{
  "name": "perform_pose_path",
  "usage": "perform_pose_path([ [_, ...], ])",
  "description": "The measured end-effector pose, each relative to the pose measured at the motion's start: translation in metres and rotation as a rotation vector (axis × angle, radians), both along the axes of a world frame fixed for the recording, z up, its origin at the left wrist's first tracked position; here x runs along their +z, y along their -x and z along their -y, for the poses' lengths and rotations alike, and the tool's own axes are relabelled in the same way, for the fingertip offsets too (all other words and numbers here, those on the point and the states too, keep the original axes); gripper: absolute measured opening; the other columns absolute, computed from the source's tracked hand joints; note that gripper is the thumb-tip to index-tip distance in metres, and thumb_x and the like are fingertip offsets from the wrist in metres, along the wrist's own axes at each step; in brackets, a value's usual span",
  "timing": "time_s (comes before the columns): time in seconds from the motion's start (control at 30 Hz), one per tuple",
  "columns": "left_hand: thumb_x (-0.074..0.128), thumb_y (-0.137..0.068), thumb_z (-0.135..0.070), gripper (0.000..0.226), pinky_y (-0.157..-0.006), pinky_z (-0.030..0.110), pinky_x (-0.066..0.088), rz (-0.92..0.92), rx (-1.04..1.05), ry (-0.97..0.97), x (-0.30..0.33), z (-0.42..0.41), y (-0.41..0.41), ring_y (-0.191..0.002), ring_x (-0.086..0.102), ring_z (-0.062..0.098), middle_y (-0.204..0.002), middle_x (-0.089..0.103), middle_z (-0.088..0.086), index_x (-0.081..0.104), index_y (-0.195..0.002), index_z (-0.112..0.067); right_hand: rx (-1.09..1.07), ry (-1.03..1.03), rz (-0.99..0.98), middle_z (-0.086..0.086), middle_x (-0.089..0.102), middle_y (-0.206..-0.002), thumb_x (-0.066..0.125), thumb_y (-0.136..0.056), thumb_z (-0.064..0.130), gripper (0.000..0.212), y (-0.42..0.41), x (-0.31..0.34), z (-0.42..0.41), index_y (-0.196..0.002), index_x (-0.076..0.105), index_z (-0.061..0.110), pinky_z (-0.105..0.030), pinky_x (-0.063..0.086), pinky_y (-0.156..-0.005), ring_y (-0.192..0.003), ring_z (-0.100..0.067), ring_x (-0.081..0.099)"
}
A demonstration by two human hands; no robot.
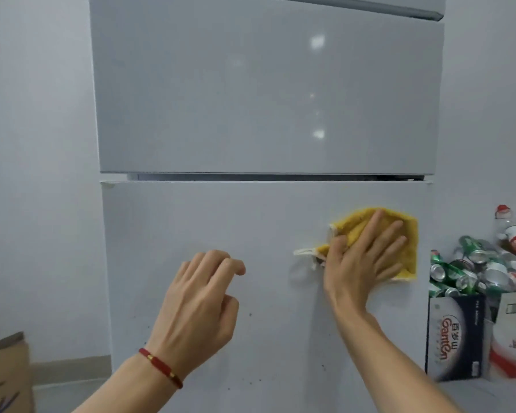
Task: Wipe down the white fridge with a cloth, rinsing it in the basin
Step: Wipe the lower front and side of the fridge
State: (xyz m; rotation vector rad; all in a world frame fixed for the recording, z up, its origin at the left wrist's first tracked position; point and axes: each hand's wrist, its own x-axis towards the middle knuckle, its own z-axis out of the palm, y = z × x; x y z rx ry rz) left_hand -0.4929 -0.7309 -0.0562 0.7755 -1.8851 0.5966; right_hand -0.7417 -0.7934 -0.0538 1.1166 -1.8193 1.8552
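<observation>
On the lower door of the tall white glossy fridge [265, 84], toward its right edge, your right hand [361, 263] lies flat with fingers straight and slightly spread, pressing a folded yellow cloth [405, 234] with a white hanging loop against the panel. The cloth sticks out above and to the right of your fingers, and its loop pokes out to the left of your thumb. Your left hand [200, 305] hovers in front of the same door, left of centre, well apart from the cloth, holding nothing, its fingers loosely curled; a red cord bracelet [161, 368] circles that wrist. Small dark specks dot the lower part of the door. To the right of the fridge stands a dark blue printed cardboard box [456, 338] heaped with crushed green and silver drink cans [471, 269], with a clear plastic bottle [510, 231] behind them. A brown cardboard box [3, 374] sits at the lower left by the wall.
</observation>
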Motion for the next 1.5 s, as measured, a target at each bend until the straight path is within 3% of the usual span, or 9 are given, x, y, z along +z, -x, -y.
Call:
perform_pose_path([
  [0.1, 0.047, -0.068, 0.002, 0.036, -0.071, 0.038, 0.046, -0.088, -0.022, -0.020, -0.006, 0.005, -0.015, -0.083, 0.054, 0.021, -0.095, 0.055, -0.004, 0.062, -0.097, -0.013, 0.036, 0.021, -0.448, -0.014, -0.003, -0.173, 0.040, -0.090, 0.043, 0.084, -0.071, -0.003, -0.003, -0.166, 0.010, 0.021, -0.070, -0.001, -0.121, -0.159, -0.039, -0.006],
  [0.27, 0.054, -0.077, 0.015, 0.041, -0.074, 0.012, 0.041, -0.712, 0.072, -0.113, -0.013, -0.008, -0.046, -0.089, 0.052, 0.013, -0.098, 0.055, -0.007, 0.064, -0.102, -0.016, 0.196, 0.051, -0.962, -0.006, 0.006, -0.173, 0.054, -0.083, 0.040, 0.087, -0.187, 0.001, -0.002, -0.164, 0.024, 0.026, -0.070, 0.002, -0.121, -0.160, -0.033, -0.001],
  [0.47, 0.054, -0.093, 0.002, 0.039, -0.095, 0.039, 0.049, -0.988, 0.105, -0.261, -0.057, -0.030, -0.083, -0.114, 0.052, 0.009, -0.123, 0.051, -0.005, 0.059, -0.125, -0.020, 0.291, -0.092, -1.646, 0.007, 0.012, -0.173, 0.050, -0.097, 0.047, 0.060, -0.266, -0.025, 0.012, -0.155, 0.043, 0.030, -0.053, -0.014, -0.123, -0.160, -0.017, -0.002],
  [0.7, 0.047, -0.100, -0.010, 0.055, -0.118, 0.050, 0.035, -0.912, 0.061, -0.560, -0.081, -0.034, -0.100, -0.142, 0.037, 0.013, -0.156, 0.038, -0.007, 0.038, -0.152, -0.025, 0.223, -0.038, -1.429, 0.006, 0.013, -0.173, 0.056, -0.085, 0.033, 0.087, -0.137, -0.064, -0.010, -0.164, 0.020, 0.032, -0.060, 0.005, -0.127, -0.160, -0.023, 0.007],
  [1.0, 0.046, -0.081, 0.015, 0.086, -0.114, 0.037, 0.037, -1.218, -0.198, -0.877, -0.090, -0.034, -0.101, -0.143, 0.037, 0.004, -0.151, 0.045, -0.016, 0.045, -0.148, -0.038, 0.127, -0.082, -0.291, -0.009, 0.001, -0.173, 0.057, -0.085, 0.035, 0.093, -0.172, -0.105, -0.016, -0.166, 0.012, 0.021, -0.072, 0.002, -0.120, -0.158, -0.040, -0.002],
  [1.23, 0.049, -0.091, -0.006, 0.068, -0.091, 0.015, 0.047, -1.187, -0.117, -0.791, -0.100, -0.030, -0.091, -0.104, 0.058, -0.019, -0.109, 0.064, -0.042, 0.039, -0.152, -0.033, 0.261, -0.057, -1.099, 0.005, 0.006, -0.174, 0.054, -0.102, 0.038, 0.076, -0.273, -0.136, -0.017, -0.166, 0.014, 0.025, -0.060, -0.008, -0.125, -0.160, -0.025, 0.001],
  [1.3, 0.051, -0.085, -0.015, 0.072, -0.111, 0.033, 0.042, -1.198, -0.126, -0.790, -0.103, -0.032, -0.079, -0.132, 0.050, -0.002, -0.140, 0.055, -0.029, 0.038, -0.153, -0.036, 0.336, -0.050, -1.170, 0.007, 0.005, -0.173, 0.056, -0.101, 0.031, 0.077, -0.259, -0.138, -0.017, -0.165, 0.014, 0.027, -0.057, -0.007, -0.126, -0.160, -0.021, -0.002],
  [1.4, 0.052, -0.085, -0.021, 0.078, -0.119, 0.035, 0.028, -1.211, -0.124, -0.820, -0.104, -0.038, -0.069, -0.145, 0.029, 0.000, -0.162, 0.031, -0.016, 0.029, -0.158, -0.032, 0.315, -0.050, -1.144, 0.011, 0.002, -0.173, 0.062, -0.090, 0.026, 0.088, -0.204, -0.144, -0.012, -0.165, 0.016, 0.033, -0.057, -0.003, -0.127, -0.160, -0.018, -0.002],
  [1.5, 0.052, -0.079, -0.023, 0.081, -0.115, 0.031, 0.033, -1.135, -0.123, -0.830, -0.101, -0.045, -0.068, -0.133, 0.038, -0.011, -0.147, 0.044, -0.024, 0.031, -0.157, -0.032, 0.160, -0.097, -0.732, 0.004, -0.003, -0.173, 0.054, -0.088, 0.041, 0.086, -0.131, -0.170, -0.018, -0.165, 0.014, 0.032, -0.061, -0.002, -0.124, -0.159, -0.032, 0.004],
])
